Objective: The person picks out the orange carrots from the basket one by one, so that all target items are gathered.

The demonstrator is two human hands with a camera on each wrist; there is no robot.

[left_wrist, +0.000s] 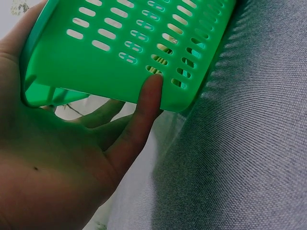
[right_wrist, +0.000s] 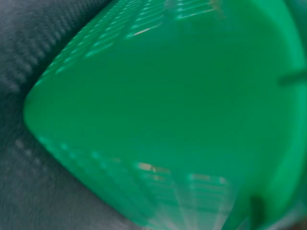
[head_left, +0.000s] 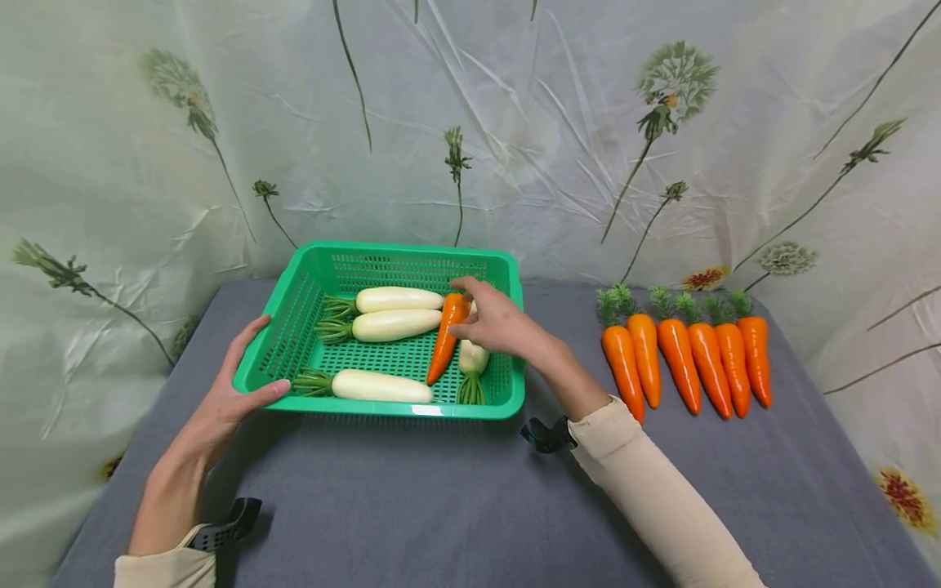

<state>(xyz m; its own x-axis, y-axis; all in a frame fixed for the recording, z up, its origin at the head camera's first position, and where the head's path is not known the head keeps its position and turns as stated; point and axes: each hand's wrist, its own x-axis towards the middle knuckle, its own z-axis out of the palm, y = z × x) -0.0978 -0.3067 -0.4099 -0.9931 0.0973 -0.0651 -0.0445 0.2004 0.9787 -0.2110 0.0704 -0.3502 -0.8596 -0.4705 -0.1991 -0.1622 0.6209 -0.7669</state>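
A green plastic basket (head_left: 412,411) holds several white radishes (head_left: 385,385) with green stems and one orange carrot (head_left: 444,343). My left hand (head_left: 234,382) grips the basket's left end, thumb at the front rim and fingers along the outside. In the left wrist view, the left hand (left_wrist: 62,153) has a fingertip against the slotted wall. Inside the basket, on its right side, my right hand (head_left: 500,320) pinches the carrot near its top, which is hidden behind the fingers. One radish (head_left: 473,357) lies partly under this hand. The right wrist view shows only the basket's outer corner (right_wrist: 158,100), blurred.
To the right of the basket, several orange carrots (head_left: 676,359) with leafy green tops lie side by side in a row. A grey cloth (head_left: 412,506) covers the table. Behind it hangs a pale curtain (head_left: 529,147) printed with flowers.
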